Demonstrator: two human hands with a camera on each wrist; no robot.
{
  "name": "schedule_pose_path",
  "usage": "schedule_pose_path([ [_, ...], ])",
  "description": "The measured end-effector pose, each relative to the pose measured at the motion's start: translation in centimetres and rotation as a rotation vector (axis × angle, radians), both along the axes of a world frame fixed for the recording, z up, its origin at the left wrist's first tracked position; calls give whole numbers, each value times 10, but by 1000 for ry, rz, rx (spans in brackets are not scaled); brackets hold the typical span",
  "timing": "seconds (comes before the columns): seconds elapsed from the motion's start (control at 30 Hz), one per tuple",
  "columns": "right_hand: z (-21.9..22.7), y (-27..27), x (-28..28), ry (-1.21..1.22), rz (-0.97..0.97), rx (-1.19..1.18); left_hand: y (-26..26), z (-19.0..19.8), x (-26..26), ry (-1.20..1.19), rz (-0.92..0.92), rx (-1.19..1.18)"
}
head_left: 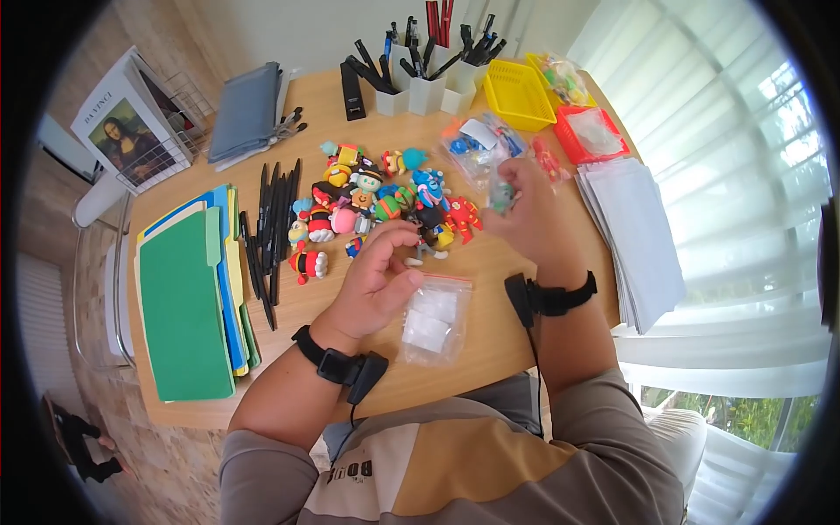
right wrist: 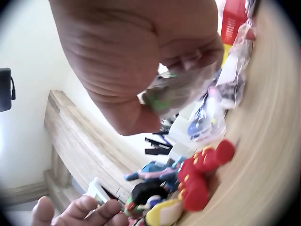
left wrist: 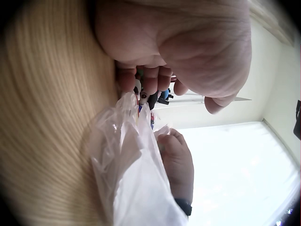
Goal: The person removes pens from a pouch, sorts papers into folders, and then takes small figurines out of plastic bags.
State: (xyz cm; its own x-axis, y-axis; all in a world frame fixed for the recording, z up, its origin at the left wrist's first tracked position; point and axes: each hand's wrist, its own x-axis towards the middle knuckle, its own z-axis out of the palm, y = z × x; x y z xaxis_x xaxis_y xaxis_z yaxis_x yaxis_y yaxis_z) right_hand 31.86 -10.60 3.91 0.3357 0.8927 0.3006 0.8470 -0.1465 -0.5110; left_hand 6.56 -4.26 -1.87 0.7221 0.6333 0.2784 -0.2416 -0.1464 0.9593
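The right hand (head_left: pixel 534 214) pinches a small clear plastic bag (right wrist: pixel 181 92) with something green in it, held above the table right of the toys. My left hand (head_left: pixel 372 284) has its fingers loosely bent at the near edge of the toy pile (head_left: pixel 385 197); in the left wrist view the left hand (left wrist: pixel 178 47) shows no object gripped. Just below it, a clear zip bag (head_left: pixel 429 324) with white pieces lies on the table. A red toy figure (right wrist: pixel 200 176) stands out below the right hand in the right wrist view.
Filled clear bags (head_left: pixel 481 144), a yellow basket (head_left: pixel 520 94) and a red basket (head_left: pixel 591 135) are at the back right. White papers (head_left: pixel 632 236) lie at the right. Black pens (head_left: pixel 273 227) and folders (head_left: pixel 184 302) lie at the left; pen holders (head_left: pixel 426 94) stand behind.
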Motion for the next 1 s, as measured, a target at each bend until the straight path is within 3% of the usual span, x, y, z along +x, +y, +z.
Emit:
schedule_pose_path([
  [0.07,-3,-1,-17,266,272,164,0,-1,0,2,-5,2],
  [0.17,6,-6,-43,270,462,223,2,-7,3,-6,-21,70],
  [0.23,-2,-7,-56,253,502,258,1,-7,5,-15,-32,135],
  [0.3,-7,-7,-59,233,533,295,-2,7,6,-11,-166,-14],
  [0.37,-9,-6,-58,232,586,249,-7,9,8,-16,-161,-13],
  [0.53,-13,-9,-62,376,618,233,-5,8,3,80,-83,91],
  [0.7,-4,-10,-60,361,576,291,-10,7,5,-69,-7,-269],
  [0.77,-2,-7,-59,317,433,471,-9,4,3,-54,-18,-251],
  [0.87,-6,-2,-54,233,398,537,-8,7,3,-43,-35,-234],
  [1.0,-10,-3,-49,239,450,473,-7,5,2,-35,-84,-252],
])
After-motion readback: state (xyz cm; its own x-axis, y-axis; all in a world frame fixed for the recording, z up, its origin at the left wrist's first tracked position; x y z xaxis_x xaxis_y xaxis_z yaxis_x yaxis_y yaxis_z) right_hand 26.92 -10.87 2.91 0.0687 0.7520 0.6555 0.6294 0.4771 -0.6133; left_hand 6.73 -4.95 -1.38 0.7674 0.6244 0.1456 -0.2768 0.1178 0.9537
